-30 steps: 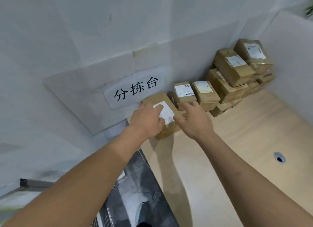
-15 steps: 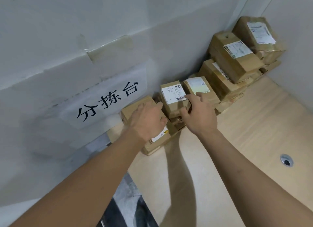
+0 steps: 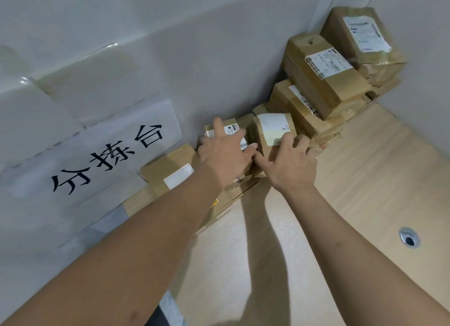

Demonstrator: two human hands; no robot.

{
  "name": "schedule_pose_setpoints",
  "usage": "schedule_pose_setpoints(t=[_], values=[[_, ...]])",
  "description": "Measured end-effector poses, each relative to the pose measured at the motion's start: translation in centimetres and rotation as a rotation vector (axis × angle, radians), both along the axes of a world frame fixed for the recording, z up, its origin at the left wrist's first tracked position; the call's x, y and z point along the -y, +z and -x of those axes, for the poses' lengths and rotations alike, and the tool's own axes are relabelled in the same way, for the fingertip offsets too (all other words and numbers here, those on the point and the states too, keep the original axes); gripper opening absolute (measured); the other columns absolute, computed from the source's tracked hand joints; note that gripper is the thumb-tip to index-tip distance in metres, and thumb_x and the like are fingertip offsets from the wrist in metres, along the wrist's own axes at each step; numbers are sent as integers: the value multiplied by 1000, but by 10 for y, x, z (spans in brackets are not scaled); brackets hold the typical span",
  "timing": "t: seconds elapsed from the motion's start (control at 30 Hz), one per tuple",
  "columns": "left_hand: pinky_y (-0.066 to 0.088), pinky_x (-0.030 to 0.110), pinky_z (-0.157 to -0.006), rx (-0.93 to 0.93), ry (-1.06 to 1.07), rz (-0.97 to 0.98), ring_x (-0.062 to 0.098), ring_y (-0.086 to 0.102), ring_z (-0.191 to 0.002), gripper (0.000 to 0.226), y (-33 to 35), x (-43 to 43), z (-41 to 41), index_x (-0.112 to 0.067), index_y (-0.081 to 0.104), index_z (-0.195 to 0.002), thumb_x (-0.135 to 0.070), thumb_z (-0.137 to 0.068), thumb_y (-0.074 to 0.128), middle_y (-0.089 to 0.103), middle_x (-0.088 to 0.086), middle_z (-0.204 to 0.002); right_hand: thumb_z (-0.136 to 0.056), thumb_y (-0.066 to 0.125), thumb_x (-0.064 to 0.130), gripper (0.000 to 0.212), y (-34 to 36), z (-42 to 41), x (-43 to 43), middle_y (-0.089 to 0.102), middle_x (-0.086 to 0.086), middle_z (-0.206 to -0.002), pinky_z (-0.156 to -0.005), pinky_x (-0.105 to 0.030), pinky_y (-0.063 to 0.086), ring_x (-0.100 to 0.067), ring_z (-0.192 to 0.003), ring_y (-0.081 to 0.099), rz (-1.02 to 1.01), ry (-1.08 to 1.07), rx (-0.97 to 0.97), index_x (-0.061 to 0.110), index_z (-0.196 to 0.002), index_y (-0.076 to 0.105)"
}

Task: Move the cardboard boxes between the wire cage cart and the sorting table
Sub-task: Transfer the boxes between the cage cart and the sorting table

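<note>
Several brown cardboard boxes line the wall at the back of the pale wooden sorting table (image 3: 365, 184). My left hand (image 3: 224, 155) lies with spread fingers on top of a small labelled box (image 3: 231, 130). Beside it, my right hand (image 3: 289, 165) presses its fingers against the near edge of a second small box (image 3: 272, 127) with a white label, thumb stretched out to the left. A flat box (image 3: 168, 168) with a blank white label lies just left of my left wrist. The wire cage cart is out of view.
A taller stack of labelled boxes (image 3: 323, 82) fills the back right corner. A paper sign (image 3: 109, 155) with black characters is taped to the grey wall. A round cable hole (image 3: 409, 238) sits in the table at the right. Dark floor shows at the bottom edge.
My left hand left the flat box and moved right onto the small labelled box. My right hand slid further onto the white-label box. The view came closer to the boxes.
</note>
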State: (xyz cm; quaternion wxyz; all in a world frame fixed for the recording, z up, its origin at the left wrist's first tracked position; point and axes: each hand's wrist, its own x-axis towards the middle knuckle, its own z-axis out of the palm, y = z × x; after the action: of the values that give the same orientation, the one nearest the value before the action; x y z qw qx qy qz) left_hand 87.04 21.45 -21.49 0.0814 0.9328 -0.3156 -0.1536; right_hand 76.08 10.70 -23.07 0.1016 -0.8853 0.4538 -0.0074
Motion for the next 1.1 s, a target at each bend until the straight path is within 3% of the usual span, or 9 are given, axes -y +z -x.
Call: schedule_pose_setpoints(t=[0.13, 0.23, 0.33, 0.5, 0.8, 1.03, 1.1], values=[[49, 45, -85, -58, 91, 30, 54, 49, -113, 40, 2, 10, -2, -39, 46, -131, -54, -96, 58, 22, 10, -142, -79, 69, 68, 84, -2, 6, 9, 39, -19, -140, -102, -48, 39, -43, -122, 45, -52, 53, 44, 15, -136, 39], [50, 48, -90, -78, 91, 85, 56, 44, -118, 46, 1, 12, 3, -41, 44, -135, -48, -93, 63, 17, 9, -147, -73, 72, 62, 93, 1, 17, 10, 30, -18, -148, -103, -52, 38, -46, -126, 39, -138, 41, 77, 34, -147, 25], [50, 50, -99, -81, 57, 157, 54, 39, -127, 62, 6, 5, 11, -49, 36, -149, -48, -93, 63, 10, 4, -158, -73, 66, 63, 91, 10, 28, 8, 27, -16, -155, -105, -53, 35, -45, -129, 34, -110, 59, 79, 47, -153, 26], [40, 53, -113, -47, 31, 205, 51, 33, -138, 74, 35, -27, 26, -51, 23, -158, -50, -94, 60, 10, 0, -168, -70, 51, 70, 87, 42, 42, -17, 22, -14, -164, -105, -51, 34, -43, -128, 34, -22, 63, 112, 48, -153, 34], [42, 49, -108, 3, 12, 189, 51, 32, -137, 74, 111, -117, 55, -50, 26, -156, -48, -91, 61, 11, -3, -168, -75, 60, 66, 83, 108, 70, -97, 25, -13, -165, -113, -56, 32, -44, -132, 42, 38, 124, 201, 47, -152, 37], [45, 54, -107, 54, 0, 239, 50, 29, -141, 74, 160, -193, 92, -53, 28, -154, -50, -87, 61, 12, -6, -168, -70, 41, 77, 84, 159, 100, -169, 35, 9, -162, -103, -60, 39, -40, -118, 49, 197, 224, 203, 48, -149, 39], [44, 52, -106, 87, 9, 261, 48, 29, -143, 76, 170, -213, 104, -54, 26, -155, -52, -88, 62, 12, -8, -170, -70, 40, 78, 86, 172, 109, -187, 35, 9, -162, -102, -53, 38, -39, -118, 49, 219, 243, 218, 47, -149, 40]])
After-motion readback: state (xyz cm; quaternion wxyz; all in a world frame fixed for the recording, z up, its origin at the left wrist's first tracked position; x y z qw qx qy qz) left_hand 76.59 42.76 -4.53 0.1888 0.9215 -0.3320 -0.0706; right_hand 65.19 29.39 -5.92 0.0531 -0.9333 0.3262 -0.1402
